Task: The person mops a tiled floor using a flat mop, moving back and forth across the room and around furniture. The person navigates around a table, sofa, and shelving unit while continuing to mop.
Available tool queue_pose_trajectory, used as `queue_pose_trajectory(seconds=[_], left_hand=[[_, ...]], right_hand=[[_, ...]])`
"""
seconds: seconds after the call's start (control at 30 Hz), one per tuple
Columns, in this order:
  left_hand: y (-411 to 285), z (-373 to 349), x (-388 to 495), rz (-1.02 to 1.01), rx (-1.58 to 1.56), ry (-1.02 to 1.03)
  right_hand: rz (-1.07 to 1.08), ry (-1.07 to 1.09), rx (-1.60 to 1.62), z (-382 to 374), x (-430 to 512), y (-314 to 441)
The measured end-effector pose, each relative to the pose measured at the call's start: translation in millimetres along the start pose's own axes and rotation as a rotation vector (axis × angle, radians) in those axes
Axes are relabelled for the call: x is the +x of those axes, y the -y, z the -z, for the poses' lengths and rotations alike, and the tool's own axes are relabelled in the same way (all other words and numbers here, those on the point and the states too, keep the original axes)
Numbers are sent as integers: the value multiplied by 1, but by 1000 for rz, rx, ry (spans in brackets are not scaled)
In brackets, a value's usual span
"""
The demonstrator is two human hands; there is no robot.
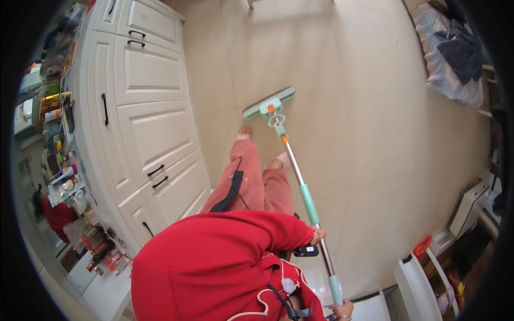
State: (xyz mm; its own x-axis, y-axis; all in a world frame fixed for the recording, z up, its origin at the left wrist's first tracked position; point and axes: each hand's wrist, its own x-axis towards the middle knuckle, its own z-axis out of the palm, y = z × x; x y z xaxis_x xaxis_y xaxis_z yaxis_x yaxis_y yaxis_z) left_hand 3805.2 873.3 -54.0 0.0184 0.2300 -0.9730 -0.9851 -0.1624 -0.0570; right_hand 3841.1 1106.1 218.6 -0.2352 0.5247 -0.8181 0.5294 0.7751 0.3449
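My left hand (317,234) is closed around the metal pole of a mint-green squeeze mop (296,164), just below its upper foam-like sleeve. My right hand (343,311), with a bracelet at the wrist, grips the lower green sleeve at the pole's near end. The pole slants up and left to the wide mop head (269,104), which is on the tiled floor (321,120) beyond my feet. I wear a red top and pink trousers. A black device hangs near my left wrist.
White cabinets (156,120) with black handles run along the left, with a cluttered countertop (108,289) beside them. Blue-white quilted bedding (457,88) with dark cloth lies at upper right. White shelving (417,281) stands at lower right. Furniture legs (251,5) show at the top.
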Motion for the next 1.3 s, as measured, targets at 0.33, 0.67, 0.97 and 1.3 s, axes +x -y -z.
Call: queue_pose_trajectory(seconds=[0.33,0.67,0.97,1.3], left_hand=[[-117,150,119,-942,-506,387],[-391,483,31,-647,-323,-981],[-490,519,-29,-486,-351,-1022],[-425,124,-37,-419,-296,-621]], right_hand=[[234,178,-38,31,50,245],[832,342,166,-20,20,684],[1009,208,-189,66,-15,742],[291,140,54,276,16,451]])
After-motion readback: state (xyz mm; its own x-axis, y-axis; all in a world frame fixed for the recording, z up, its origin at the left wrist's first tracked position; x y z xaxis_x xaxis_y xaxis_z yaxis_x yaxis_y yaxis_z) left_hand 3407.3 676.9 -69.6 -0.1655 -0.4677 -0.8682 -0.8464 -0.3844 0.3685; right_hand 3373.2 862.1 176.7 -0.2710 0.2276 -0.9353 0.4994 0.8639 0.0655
